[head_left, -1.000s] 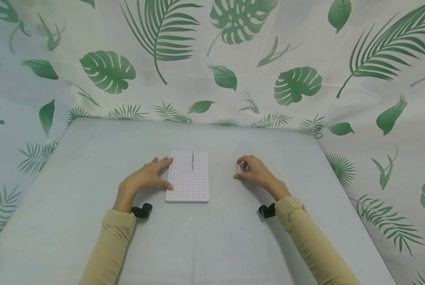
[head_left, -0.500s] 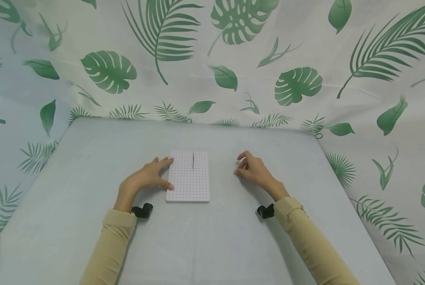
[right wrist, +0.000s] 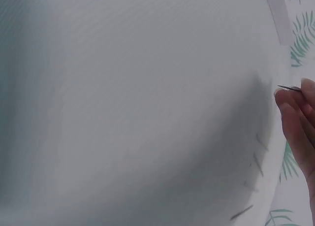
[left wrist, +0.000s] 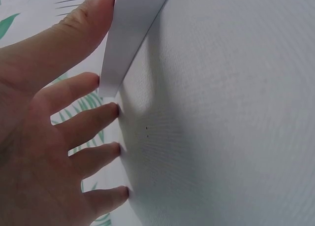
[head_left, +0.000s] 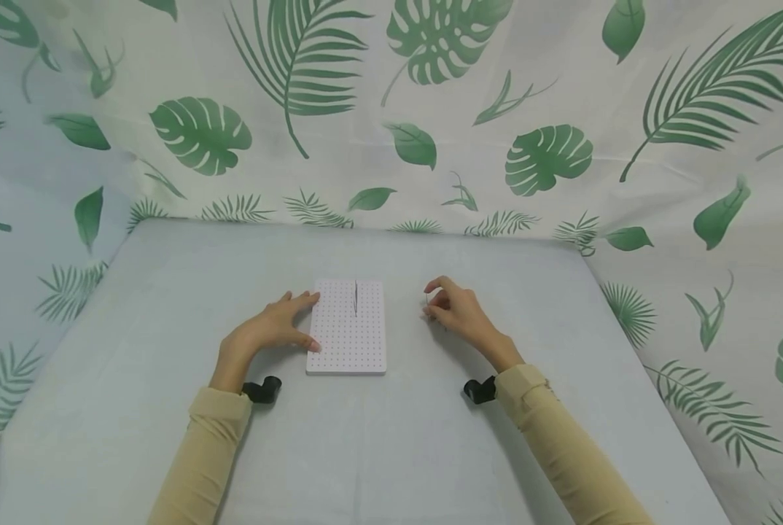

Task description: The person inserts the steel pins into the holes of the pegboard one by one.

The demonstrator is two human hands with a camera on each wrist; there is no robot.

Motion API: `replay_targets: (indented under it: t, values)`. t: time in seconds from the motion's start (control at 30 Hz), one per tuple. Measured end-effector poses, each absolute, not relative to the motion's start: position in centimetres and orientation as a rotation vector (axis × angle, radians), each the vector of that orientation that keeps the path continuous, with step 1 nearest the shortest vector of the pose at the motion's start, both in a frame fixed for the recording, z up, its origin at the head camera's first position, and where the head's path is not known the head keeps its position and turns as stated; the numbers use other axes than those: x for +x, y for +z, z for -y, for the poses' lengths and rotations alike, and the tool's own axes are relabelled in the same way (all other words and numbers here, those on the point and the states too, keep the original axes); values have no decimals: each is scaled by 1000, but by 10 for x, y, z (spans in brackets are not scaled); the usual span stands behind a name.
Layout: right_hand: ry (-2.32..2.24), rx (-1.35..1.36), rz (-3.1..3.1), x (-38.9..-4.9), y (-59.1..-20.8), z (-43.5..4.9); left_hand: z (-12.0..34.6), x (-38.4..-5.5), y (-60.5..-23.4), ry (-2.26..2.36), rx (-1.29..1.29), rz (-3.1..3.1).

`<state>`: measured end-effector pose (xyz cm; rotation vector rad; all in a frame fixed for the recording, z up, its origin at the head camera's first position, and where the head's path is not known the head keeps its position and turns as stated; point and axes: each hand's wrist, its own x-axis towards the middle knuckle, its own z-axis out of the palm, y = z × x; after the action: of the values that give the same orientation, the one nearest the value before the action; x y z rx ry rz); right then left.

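Note:
A white pegboard (head_left: 347,343) with rows of small holes lies on the table. One thin dark pin (head_left: 356,292) stands upright near its far end, with its shadow or a second pin beside it. My left hand (head_left: 267,324) rests spread at the board's left side, thumb and index finger touching its edge. In the left wrist view the thumb lies against the side of the board (left wrist: 130,39). To the right of the board, my right hand (head_left: 457,310) pinches a thin metal pin (right wrist: 289,87) between thumb and fingertips, its pointed end sticking out.
Several loose thin pins (right wrist: 259,165) lie on the table under the right hand. Black wrist cameras (head_left: 480,391) hang near each cuff. The pale tabletop (head_left: 365,452) meets a leaf-patterned curtain (head_left: 339,168) at the back and sides.
My right hand has shifted slightly left, toward the board, and lifted a little with its fingertips drawn together on the pin. The left hand and board have stayed put.

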<state>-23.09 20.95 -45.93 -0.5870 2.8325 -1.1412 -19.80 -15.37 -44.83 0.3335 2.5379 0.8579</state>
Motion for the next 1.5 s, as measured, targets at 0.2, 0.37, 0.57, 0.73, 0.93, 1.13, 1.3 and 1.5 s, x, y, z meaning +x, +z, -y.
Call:
replay_targets:
  t: [0.2, 0.37, 0.57, 0.73, 0.93, 1.13, 1.3, 1.5]
  values:
    - [-1184, -616, -2815, -231, -462, -201, 154, -198, -451, 862, 316, -2533]
    - [-1228, -645, -2785, -231, -462, -193, 155, -198, -453, 858, 309, -2536]
    - [-1340, -635, -2743, -231, -460, -181, 154, -197, -451, 859, 314, -2542]
    - [-1385, -633, -2709, -229, -456, -170, 154, -197, -450, 859, 319, -2547]
    - [-1388, -650, -2696, -228, -455, -161, 153, -197, -449, 856, 319, -2548]
    - [-1380, -682, -2710, -229, -454, -154, 152, -198, -449, 853, 311, -2551]
    - [-1459, -694, -2665, -230, -453, -149, 152, -198, -449, 849, 314, -2558]
    - [-1493, -695, -2629, -229, -453, -141, 152, -197, -447, 841, 314, -2558]
